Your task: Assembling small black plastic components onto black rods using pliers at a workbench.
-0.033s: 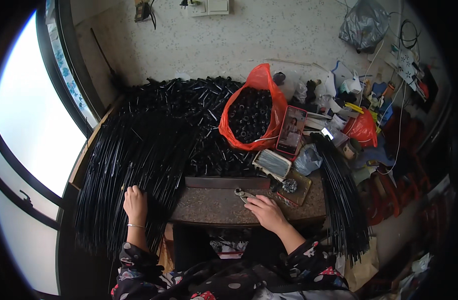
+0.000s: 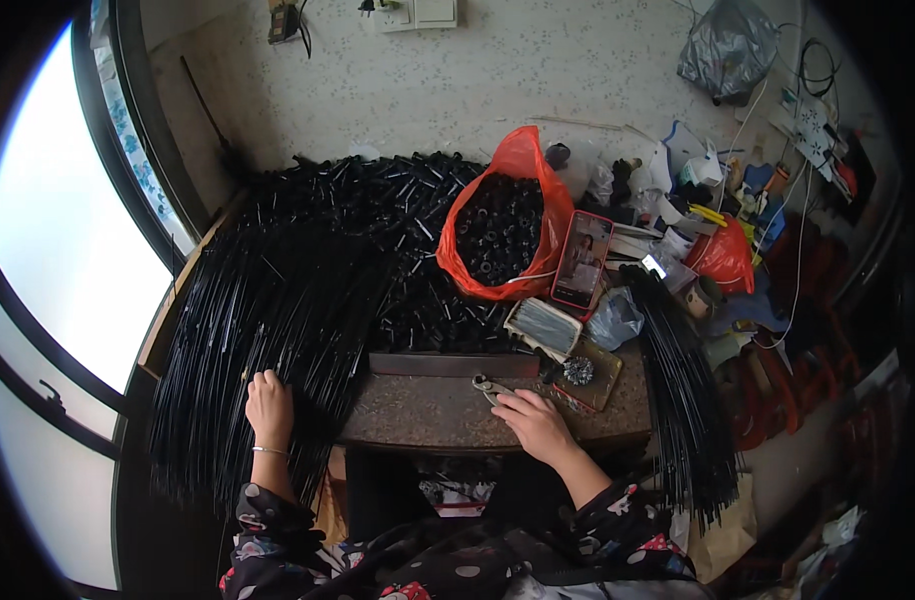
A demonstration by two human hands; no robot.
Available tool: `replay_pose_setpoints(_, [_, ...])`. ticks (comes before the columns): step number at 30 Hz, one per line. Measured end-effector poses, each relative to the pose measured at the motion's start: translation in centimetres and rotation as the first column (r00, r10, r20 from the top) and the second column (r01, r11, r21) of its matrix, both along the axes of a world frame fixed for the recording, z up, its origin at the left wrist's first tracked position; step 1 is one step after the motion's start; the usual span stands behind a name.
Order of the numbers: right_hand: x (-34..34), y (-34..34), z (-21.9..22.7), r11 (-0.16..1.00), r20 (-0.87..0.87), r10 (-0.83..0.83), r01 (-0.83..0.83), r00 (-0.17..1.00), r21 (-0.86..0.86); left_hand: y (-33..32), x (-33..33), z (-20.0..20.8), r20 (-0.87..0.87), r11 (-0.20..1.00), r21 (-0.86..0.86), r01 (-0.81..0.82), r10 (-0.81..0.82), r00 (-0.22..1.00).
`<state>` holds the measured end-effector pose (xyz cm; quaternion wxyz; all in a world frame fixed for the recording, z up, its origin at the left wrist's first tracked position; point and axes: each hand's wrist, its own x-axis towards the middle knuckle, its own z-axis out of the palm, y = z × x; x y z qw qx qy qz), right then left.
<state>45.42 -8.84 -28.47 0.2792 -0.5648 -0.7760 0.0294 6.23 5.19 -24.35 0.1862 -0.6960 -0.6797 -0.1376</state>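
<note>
At the left, my left hand (image 2: 269, 408) is closed over the spread of long thin black rods (image 2: 228, 330), its fingers curled down. What is between those fingertips I cannot make out. My right hand (image 2: 533, 424) rests at the table's front edge, its fingers wrapped around a pair of metal pliers (image 2: 491, 388) whose jaws point to the left and away from me. A dark bar-like strip (image 2: 454, 365) lies just beyond the pliers. Behind it spreads a heap of short black tube-like pieces (image 2: 418, 230).
An open red plastic bag (image 2: 556, 200) holds dark ring-like parts. Right of it stand a phone (image 2: 583, 258), a box of thin pins (image 2: 544, 328) and a tray (image 2: 606, 378). Another bundle of black rods (image 2: 683, 400) hangs over the table's right edge, near clutter.
</note>
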Motion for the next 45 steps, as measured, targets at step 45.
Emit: replay_pose_setpoints(45, [3.4,-3.4,0.5,0.978,-0.138,-0.129,0.103,0.982,-0.184,1.8,18.5,11.6,0.757,0.681,0.627,0.379,-0.418,-0.501])
